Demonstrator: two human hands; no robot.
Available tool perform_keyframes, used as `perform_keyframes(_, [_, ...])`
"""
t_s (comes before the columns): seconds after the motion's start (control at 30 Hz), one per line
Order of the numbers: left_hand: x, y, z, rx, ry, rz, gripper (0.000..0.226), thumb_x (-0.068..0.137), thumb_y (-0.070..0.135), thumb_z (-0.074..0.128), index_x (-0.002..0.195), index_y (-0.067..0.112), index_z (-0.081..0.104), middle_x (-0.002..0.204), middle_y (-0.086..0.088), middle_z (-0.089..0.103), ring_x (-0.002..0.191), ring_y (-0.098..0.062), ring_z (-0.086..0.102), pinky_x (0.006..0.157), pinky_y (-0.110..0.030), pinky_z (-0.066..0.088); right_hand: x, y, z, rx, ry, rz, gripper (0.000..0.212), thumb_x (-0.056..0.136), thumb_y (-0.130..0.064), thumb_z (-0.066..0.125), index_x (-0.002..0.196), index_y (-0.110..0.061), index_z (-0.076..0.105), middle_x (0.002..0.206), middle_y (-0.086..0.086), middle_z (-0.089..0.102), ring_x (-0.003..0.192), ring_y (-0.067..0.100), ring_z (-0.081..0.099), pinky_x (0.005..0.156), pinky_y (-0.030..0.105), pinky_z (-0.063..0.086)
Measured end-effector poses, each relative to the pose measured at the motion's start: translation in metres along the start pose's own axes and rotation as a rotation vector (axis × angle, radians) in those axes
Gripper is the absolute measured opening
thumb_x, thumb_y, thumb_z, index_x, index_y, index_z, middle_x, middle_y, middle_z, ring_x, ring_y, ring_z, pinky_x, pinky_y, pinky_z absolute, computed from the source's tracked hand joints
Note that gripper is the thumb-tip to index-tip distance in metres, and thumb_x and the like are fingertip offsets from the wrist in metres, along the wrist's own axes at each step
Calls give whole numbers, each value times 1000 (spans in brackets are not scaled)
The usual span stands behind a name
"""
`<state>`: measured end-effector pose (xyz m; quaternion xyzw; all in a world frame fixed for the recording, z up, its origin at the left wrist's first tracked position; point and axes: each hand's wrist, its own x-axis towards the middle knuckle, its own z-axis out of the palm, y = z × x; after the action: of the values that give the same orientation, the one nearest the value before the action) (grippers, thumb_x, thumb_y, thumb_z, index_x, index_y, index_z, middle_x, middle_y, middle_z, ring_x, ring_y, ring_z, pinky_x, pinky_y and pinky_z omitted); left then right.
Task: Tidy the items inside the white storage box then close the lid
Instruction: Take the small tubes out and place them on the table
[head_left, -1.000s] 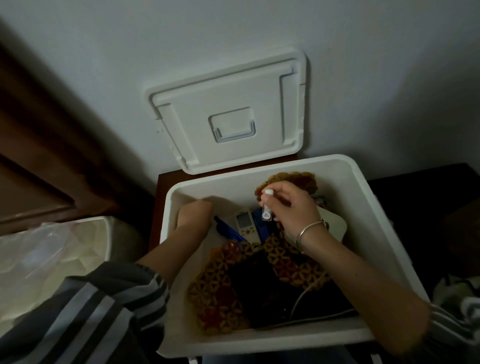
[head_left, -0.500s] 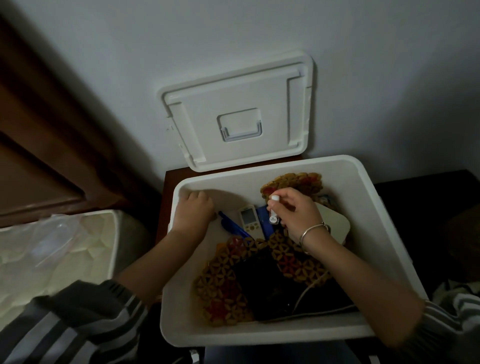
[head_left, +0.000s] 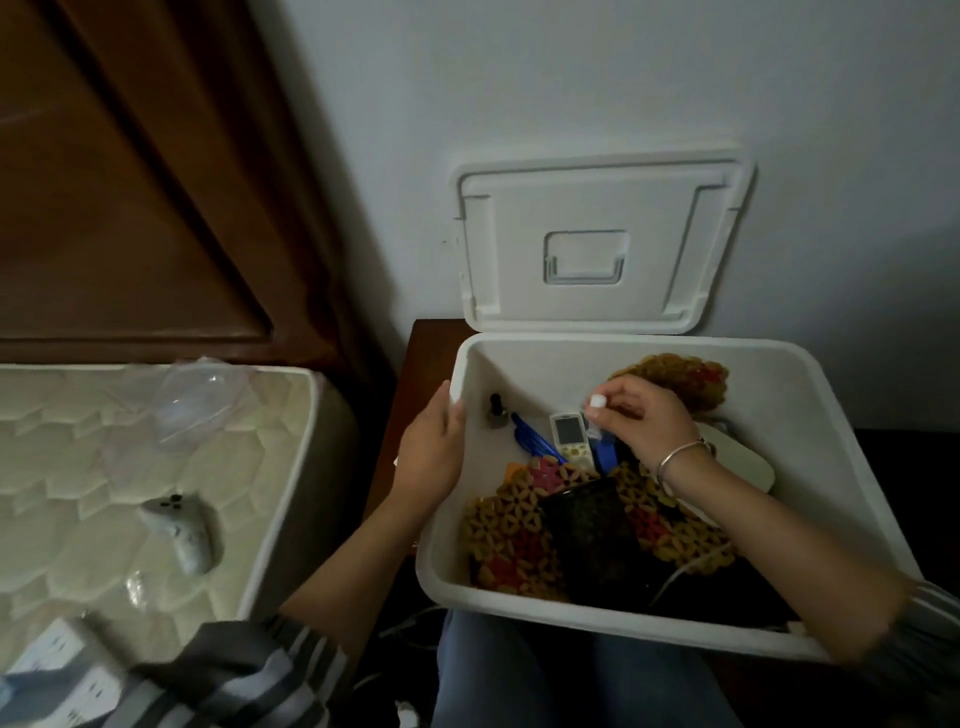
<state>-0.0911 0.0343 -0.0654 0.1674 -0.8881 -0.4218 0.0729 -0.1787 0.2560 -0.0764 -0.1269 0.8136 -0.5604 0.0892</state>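
The left hand grips the left rim of the box, forearm bare, while the right hand, arm reaching over the box's near rim, pinches a small white-capped tube above its middle.

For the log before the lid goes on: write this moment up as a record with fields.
box: white, open
lid: off, leaning on the wall behind the box
left hand: grips the box's left rim
right hand: pinches a small white tube over the remote
also in box: blue pen, beaded mat, black pouch
outside box: controller on the mattress
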Motion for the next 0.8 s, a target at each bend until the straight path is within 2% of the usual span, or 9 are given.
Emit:
perform_keyframes(0.07, [-3,1,0,-30,13,-9,30,103,34,32,123,28,53,99,7,63,87,-6,60,71,-27,48,5,-13,18,-135,-78,-81,14,76,-15,76,80,-24,65,79,-15,63,78,-1,58,68,4,41])
perform_keyframes(0.1, [-6,1,1,-37,19,-15,30,103,34,32,124,28,53,101,7,63,89,-6,60,73,-27,47,10,-17,30,-201,-110,-112,15,74,-17,77,78,-25,66,79,-16,61,75,-1,56,65,3,39])
perform_keyframes(0.17, [-10,-1,3,-70,24,-29,32,103,34,31,127,27,52,105,6,63,93,-8,59,77,-29,49,19,-19,55,-297,-172,-126,12,74,-17,77,81,-22,69,83,-5,63,73,5,55,63,6,38])
perform_keyframes(0.23, [-13,-1,4,-102,36,-25,30,103,32,32,120,24,55,99,4,64,90,-11,60,76,-32,52,28,-13,79,-389,-223,-76,11,78,-16,72,89,-17,71,90,3,67,79,12,58,72,18,45])
perform_keyframes(0.3, [-14,-2,4,-98,52,-19,28,102,30,33,113,21,56,94,1,63,88,-15,60,75,-36,51,36,-3,98,-521,-270,-45,7,84,-17,64,88,-18,69,90,4,68,85,19,60,81,30,49])
perform_keyframes(0.47, [-11,-4,3,-134,49,-42,29,101,27,35,120,20,55,100,-3,63,93,-18,59,81,-41,51,58,4,120,-796,-293,-95,21,87,-27,60,67,-27,52,69,-7,54,80,21,58,69,26,36])
perform_keyframes(0.57, [-11,-5,4,-142,48,-54,36,101,28,34,132,21,51,109,-5,63,102,-20,58,88,-45,51,66,9,124,-895,-363,-112,11,86,-31,61,83,-21,62,87,1,66,85,20,60,74,26,40])
perform_keyframes(0.8, [-12,-8,6,-179,72,-46,33,100,28,36,125,18,55,101,-5,63,99,-21,58,86,-47,51,78,13,134,-1004,-534,-77,27,92,-32,53,112,-16,63,109,8,65,101,26,60,84,32,42])
